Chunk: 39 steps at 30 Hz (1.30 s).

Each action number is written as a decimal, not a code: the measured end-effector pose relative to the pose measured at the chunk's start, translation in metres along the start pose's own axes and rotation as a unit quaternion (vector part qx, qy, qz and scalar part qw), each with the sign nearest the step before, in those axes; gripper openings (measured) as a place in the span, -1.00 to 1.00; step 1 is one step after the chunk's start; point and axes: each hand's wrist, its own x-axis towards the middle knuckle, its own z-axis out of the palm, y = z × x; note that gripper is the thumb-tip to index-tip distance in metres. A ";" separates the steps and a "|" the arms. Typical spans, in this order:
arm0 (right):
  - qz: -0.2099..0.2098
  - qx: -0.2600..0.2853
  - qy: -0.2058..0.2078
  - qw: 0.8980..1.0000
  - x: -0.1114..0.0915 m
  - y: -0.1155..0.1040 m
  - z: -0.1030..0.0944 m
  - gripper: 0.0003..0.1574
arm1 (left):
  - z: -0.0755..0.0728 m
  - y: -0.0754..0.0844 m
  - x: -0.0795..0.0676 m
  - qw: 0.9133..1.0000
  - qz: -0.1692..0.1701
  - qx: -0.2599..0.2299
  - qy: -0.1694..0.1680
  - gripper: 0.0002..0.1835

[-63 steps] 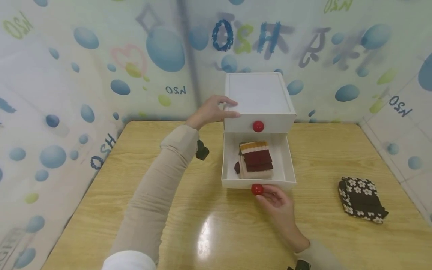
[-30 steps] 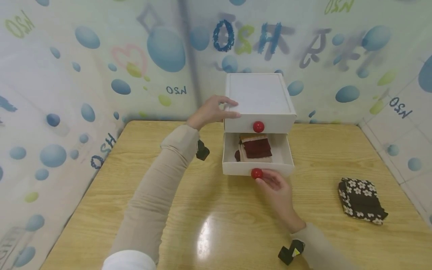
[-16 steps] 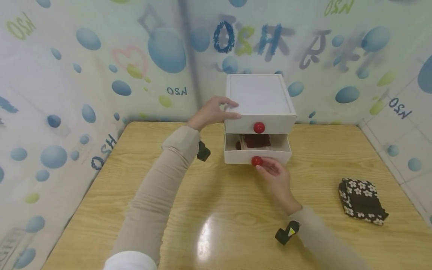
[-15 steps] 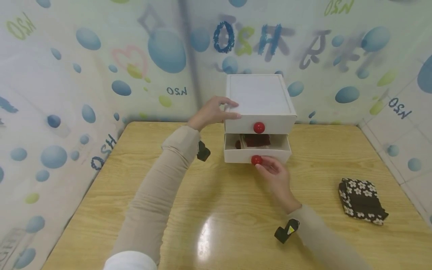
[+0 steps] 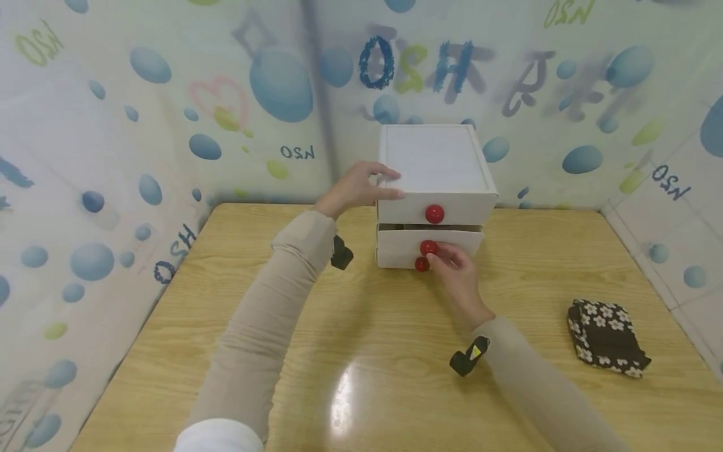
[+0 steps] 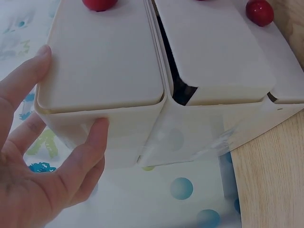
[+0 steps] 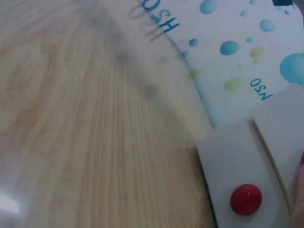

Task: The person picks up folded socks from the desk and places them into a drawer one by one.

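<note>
In the head view, the middle drawer (image 5: 398,246) of the white drawer unit (image 5: 432,157) lies straight ahead of the right hand (image 5: 460,279), its front panel wider than high and standing slightly proud of the frame. A narrow dark gap shows above its front. The drawer's sliding line appears to run directly away from the person, towards the patterned wall (image 5: 339,138), and the right hand is the nearer to that panel. Its fingers pinch the middle knob (image 5: 428,248), with little space between them; the bottom knob (image 5: 422,264) sits just below.

The left hand (image 5: 353,188) is at the unit's upper left front corner, its fingers spread and only gently bent, touching the edge rather than closing round it. In the left wrist view, the bottom drawer (image 6: 287,66) lies beyond the middle one, and the dark gap is plain at the middle drawer's edge. The folded floral cloth (image 5: 610,339) rests on the counter (image 5: 294,389), well apart to the right.
</note>
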 end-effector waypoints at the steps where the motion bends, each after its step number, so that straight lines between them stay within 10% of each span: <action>1: 0.017 -0.001 0.005 1.000 0.000 -0.004 0.002 -0.54 | 0.000 0.000 0.000 1.000 0.001 -0.001 0.000 -0.48; 18: 0.030 0.004 0.003 1.000 0.015 -0.006 0.003 -0.51 | 0.000 -0.001 0.001 1.000 -0.006 -0.004 -0.004 -0.47; 28: -0.072 -0.055 -0.033 0.995 0.055 0.055 -0.022 -0.51 | 0.000 -0.002 0.001 1.000 -0.004 -0.011 -0.003 -0.47; 39: -0.070 -0.169 -0.105 0.977 0.017 0.001 -0.023 -0.68 | 0.000 -0.001 0.001 1.000 -0.005 -0.012 0.000 -0.49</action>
